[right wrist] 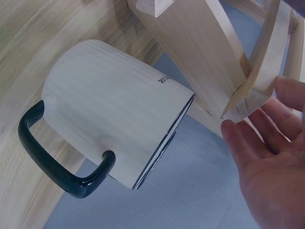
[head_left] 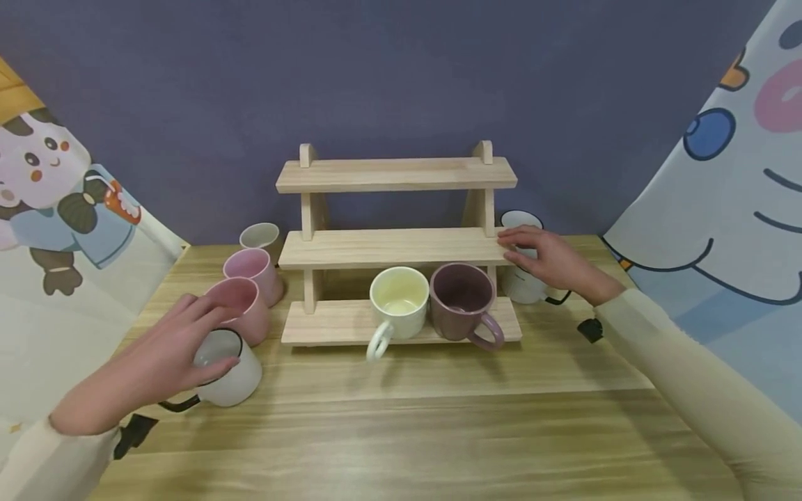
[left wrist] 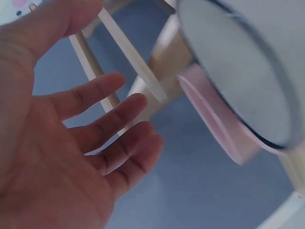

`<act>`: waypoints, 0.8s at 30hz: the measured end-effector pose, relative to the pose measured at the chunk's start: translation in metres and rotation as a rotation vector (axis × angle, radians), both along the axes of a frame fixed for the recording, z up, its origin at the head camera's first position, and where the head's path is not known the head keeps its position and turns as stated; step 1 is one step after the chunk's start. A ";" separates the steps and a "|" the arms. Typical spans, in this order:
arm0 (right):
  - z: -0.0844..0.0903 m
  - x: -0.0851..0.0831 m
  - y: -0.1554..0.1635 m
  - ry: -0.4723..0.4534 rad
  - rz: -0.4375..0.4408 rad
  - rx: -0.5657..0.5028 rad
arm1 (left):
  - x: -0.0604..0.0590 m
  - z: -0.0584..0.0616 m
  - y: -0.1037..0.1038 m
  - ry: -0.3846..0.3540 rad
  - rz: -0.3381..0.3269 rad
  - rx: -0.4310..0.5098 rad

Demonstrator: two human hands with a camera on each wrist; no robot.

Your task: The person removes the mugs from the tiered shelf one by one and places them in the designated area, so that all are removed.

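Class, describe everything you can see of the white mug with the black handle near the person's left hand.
The white mug looks glazed, perhaps enamel or ceramic, with a thin dark rim and a black loop handle pointing toward the person. It stands on the wooden table, at the front left, just before a pink mug and left of the wooden rack. The left hand covers its near side with fingers spread over the rim; whether they press it is unclear.

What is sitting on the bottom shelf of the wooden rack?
On the bottom shelf of the wooden rack stand a cream mug and a purple mug, side by side, handles toward the camera. The shelf behind them is hidden.
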State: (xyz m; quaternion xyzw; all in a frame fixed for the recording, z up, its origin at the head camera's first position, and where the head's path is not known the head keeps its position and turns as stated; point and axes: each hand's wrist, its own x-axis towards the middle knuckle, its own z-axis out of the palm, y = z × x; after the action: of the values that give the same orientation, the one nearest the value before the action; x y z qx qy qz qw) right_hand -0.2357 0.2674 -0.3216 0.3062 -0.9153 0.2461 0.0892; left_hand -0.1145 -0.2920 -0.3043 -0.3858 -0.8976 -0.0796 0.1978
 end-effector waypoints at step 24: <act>-0.003 -0.001 0.002 -0.004 -0.005 -0.022 | -0.034 0.028 0.147 -0.171 0.008 0.011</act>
State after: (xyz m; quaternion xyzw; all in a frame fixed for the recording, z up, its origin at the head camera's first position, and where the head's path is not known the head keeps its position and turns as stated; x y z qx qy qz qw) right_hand -0.2372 0.2692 -0.3247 0.3023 -0.9135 0.2564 0.0914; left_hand -0.1489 -0.1447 -0.2761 -0.3731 -0.9122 -0.1163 0.1230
